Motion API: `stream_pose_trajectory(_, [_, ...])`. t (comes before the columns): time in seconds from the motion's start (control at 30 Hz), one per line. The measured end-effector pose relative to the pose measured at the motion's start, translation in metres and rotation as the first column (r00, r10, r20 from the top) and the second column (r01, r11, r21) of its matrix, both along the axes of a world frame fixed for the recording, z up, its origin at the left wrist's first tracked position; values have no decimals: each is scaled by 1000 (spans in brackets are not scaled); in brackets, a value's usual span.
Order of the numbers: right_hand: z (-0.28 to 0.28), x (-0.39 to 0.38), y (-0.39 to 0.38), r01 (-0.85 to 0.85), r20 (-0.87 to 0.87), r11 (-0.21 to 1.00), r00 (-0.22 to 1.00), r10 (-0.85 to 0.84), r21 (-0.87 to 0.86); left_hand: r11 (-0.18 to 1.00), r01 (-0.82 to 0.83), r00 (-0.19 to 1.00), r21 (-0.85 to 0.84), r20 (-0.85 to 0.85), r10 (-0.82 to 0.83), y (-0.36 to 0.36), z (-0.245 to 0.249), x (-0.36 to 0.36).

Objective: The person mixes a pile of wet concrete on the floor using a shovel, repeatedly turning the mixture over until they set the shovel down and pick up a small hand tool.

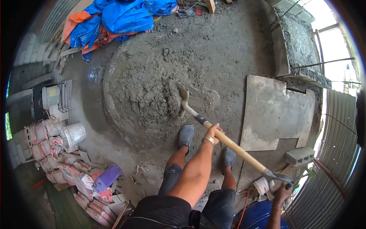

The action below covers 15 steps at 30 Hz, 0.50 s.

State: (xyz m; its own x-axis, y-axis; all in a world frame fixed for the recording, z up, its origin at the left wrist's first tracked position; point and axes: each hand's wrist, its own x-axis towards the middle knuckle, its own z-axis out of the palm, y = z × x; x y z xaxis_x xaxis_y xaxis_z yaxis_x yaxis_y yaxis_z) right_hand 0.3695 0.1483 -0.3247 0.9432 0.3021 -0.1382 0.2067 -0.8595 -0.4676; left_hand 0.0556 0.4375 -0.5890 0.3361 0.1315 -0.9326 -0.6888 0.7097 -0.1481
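A shovel (240, 152) slants across the view, its wooden shaft running from lower right up to the middle. My left hand (213, 133), with a watch at the wrist, is closed around the shaft. At the far end, my right hand (283, 191) is closed on the grey grip. The shovel's blade (183, 93) is partly buried in a heap of wet grey concrete mix (145, 87), which hides its lower part. My two shoes stand on the floor just below the heap.
Blue and orange tarps (126, 17) lie at the top left. Cement bags (45, 145), a white bucket (73, 135) and a purple container (107, 178) are at the left. A flat board (267, 114), a hollow block (300, 155) and a blue drum (259, 216) sit to the right.
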Motion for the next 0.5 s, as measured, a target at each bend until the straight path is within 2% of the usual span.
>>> stream_pose_trajectory(0.07, [6,-63,56,170,-106,979,982,-158,111,998,13,998,63,-65,-8,14,-12,-41])
stream_pose_trajectory(0.1, [4,-75,61,34,-19,992,999,-31,121,999,21,994,28,-107,-18,20,-5,-51])
stream_pose_trajectory(0.13, [-1,-76,50,47,-22,992,999,-45,117,999,34,989,-10,-146,-35,25,2,-57])
stream_pose_trajectory(0.2, [-11,-67,29,98,-171,995,981,-91,35,999,38,986,-24,-163,-41,27,6,-63])
stream_pose_trajectory(0.47, [-18,-47,11,145,-228,989,964,-135,31,997,45,972,-59,-230,-57,29,31,-63])
stream_pose_trajectory(0.5, [-14,-44,18,175,-318,982,929,-187,-68,996,76,951,-55,-296,-89,28,36,-64])
